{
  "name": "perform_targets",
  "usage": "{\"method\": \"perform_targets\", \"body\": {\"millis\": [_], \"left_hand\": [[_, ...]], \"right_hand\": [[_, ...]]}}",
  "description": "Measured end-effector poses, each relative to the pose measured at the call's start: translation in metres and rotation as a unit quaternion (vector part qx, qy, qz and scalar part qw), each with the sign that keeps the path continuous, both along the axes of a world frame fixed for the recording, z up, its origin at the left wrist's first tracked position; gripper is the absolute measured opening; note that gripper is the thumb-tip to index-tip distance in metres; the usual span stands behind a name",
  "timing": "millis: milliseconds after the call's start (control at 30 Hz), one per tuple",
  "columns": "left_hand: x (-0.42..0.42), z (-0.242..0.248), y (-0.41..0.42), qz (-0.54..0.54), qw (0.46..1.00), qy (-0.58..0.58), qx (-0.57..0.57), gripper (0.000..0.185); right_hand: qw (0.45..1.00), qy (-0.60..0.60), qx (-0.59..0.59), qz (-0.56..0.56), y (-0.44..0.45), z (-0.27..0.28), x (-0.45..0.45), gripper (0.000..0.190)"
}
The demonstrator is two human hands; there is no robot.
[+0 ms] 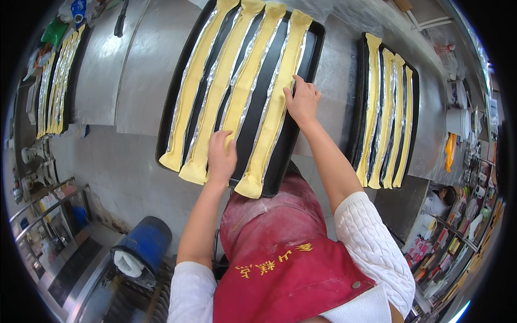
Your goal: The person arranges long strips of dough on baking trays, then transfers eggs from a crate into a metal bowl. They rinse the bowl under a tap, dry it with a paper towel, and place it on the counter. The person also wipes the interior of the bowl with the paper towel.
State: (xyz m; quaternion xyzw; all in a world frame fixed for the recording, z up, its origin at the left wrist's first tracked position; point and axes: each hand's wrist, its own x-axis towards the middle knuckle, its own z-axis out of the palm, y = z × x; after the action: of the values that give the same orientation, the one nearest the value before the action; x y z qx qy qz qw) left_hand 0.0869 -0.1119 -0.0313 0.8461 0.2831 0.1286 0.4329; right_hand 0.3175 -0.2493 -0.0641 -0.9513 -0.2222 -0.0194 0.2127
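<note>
A black baking tray (258, 107) lies before me on the metal table, holding several long foil-lined strip moulds with yellow dough sheets. My left hand (222, 155), fingers bent, is at the near end of the third dough strip (238, 105) from the left. My right hand (303, 97) reaches over the tray's right side, thumb and fingers apart, at the edge of the rightmost dough strip (284, 80). Whether its fingertips press the dough or the foil edge is not plain. The dough ends flare out over the tray's near rim.
A second tray (359, 121) of dough-lined moulds stands to the right, another group of strips (60, 80) at the far left. A dark-handled tool (120, 25) lies on the metal table (149, 68). A blue bin (147, 240) stands lower left; a person (440, 200) is at the right.
</note>
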Motion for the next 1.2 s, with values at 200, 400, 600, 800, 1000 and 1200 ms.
{"method": "perform_targets", "body": {"millis": [200, 400, 600, 800, 1000, 1200], "left_hand": [[0.028, -0.022, -0.053, -0.077, 0.997, -0.003, 0.006, 0.039], [0.022, -0.020, -0.054, -0.050, 0.999, 0.014, 0.003, 0.036], [-0.014, -0.018, -0.034, 0.020, 0.986, 0.100, 0.135, 0.026], [-0.028, -0.035, -0.036, 0.025, 0.984, 0.114, 0.136, 0.034], [-0.032, -0.041, -0.045, -0.005, 0.987, 0.102, 0.121, 0.036], [-0.033, -0.043, -0.048, 0.004, 0.986, 0.108, 0.129, 0.037]], "right_hand": [[1.000, -0.012, 0.022, -0.011, 0.001, -0.013, 0.016, 0.028], [0.997, -0.075, 0.019, 0.001, 0.003, -0.007, 0.014, 0.025], [0.987, -0.057, 0.129, 0.072, 0.055, 0.004, 0.042, 0.032], [0.996, 0.072, -0.041, 0.045, 0.113, 0.000, 0.074, 0.039], [0.990, 0.123, -0.069, 0.001, 0.112, 0.000, 0.083, 0.032], [0.992, 0.114, -0.056, 0.017, 0.110, 0.004, 0.080, 0.025]]}}
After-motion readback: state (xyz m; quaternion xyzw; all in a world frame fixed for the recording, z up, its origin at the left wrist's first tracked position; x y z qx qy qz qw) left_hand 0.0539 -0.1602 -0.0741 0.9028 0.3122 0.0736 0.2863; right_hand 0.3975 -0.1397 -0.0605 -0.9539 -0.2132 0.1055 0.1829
